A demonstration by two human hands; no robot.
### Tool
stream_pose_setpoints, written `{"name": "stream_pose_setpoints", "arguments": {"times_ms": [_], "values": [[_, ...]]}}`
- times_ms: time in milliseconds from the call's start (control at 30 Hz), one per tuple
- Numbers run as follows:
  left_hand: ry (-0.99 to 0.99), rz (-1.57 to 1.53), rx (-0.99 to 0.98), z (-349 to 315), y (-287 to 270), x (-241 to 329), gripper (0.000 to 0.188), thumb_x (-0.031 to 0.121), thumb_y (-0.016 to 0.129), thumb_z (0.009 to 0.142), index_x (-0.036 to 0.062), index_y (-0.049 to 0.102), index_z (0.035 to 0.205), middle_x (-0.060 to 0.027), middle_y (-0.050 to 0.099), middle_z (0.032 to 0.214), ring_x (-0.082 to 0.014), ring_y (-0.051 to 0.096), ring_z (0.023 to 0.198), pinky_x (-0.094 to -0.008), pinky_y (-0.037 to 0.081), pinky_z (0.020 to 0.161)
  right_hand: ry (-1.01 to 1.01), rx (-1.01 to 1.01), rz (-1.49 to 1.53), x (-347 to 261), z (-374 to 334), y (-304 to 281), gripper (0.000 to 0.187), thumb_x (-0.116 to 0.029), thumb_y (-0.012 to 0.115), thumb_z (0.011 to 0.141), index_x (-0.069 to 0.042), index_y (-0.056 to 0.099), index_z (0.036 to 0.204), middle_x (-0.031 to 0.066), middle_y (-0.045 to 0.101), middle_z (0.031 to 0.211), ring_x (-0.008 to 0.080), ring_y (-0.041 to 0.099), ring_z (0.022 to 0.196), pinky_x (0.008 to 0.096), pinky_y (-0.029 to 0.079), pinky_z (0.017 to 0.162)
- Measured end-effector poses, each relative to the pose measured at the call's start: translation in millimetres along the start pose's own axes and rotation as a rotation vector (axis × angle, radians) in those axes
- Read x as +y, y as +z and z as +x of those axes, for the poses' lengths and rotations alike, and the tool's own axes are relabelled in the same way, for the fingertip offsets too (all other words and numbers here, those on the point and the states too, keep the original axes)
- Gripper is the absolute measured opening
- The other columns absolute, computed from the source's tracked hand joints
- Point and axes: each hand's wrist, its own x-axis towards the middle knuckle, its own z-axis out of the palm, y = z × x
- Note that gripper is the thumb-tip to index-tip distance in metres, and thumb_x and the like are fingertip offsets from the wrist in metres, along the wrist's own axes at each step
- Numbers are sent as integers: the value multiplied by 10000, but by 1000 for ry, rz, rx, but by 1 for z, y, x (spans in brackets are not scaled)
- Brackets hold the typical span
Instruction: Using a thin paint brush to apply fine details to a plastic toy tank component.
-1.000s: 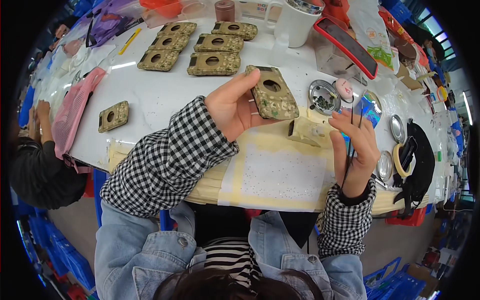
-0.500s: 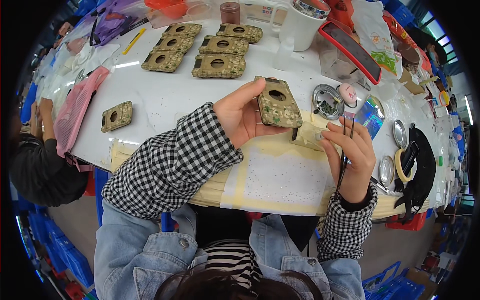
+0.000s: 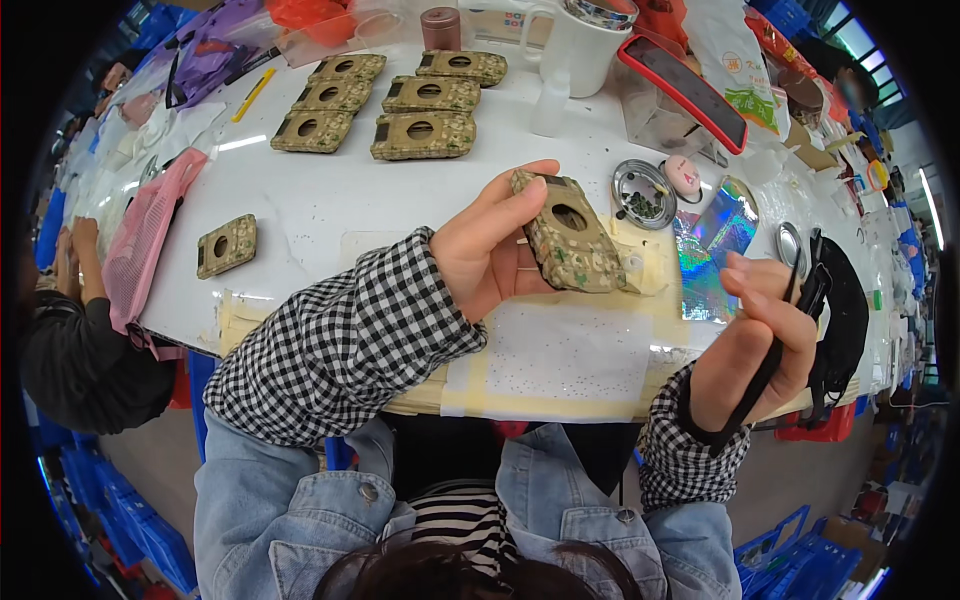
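Note:
My left hand holds a camouflage-painted model tank hull by its near-left side, thumb on top and fingers beneath. The hull is tilted, and a round hole shows in its upper face. To the right, my right hand is raised over the table edge, closed around dark tweezers. Their tips point up and away from me, apart from the hull. Just beyond the hull lies a pale block, partly hidden by it. A white sheet dotted with tiny specks is taped below my hands.
Several similar hulls stand in two columns at the back; one single hull lies left. A round dish with dark green bits, an iridescent sheet, a phone and a white mug lie beyond. Another person's arm rests far left.
My right hand has moved right and away from the pale block, tweezers still in it. My left hand has turned and tilted the hull slightly. The whole view has shifted a little.

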Motion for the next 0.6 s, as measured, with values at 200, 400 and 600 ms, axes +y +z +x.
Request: {"name": "stream_pose_setpoints", "arguments": {"times_ms": [200, 400, 600], "values": [[-43, 54, -38, -4, 4, 0, 526, 387, 365, 970, 115, 226, 1398, -100, 462, 1263, -211, 507, 1159, -390, 460, 961, 280, -203, 161, -4, -2, 18, 101, -72, 566, 895, 15, 546, 944, 154, 636, 910, 188, 578, 841, 292, 449, 783], [-42, 58, -60, -6, 4, -2, 528, 387, 358, 972, 115, 221, 1403, -98, 457, 1261, -206, 506, 1155, -384, 463, 956, 370, -195, 240, 1, -9, 27, 87, -50, 530, 917, 22, 510, 961, 136, 626, 915, 163, 579, 830, 269, 445, 767], [-40, 65, -59, -5, 4, -1, 527, 386, 345, 975, 108, 220, 1404, -102, 457, 1257, -203, 505, 1154, -379, 466, 953, 385, -202, 235, 1, -9, 27, 86, -48, 539, 914, 22, 523, 961, 125, 628, 906, 145, 572, 827, 253, 440, 752]]}}
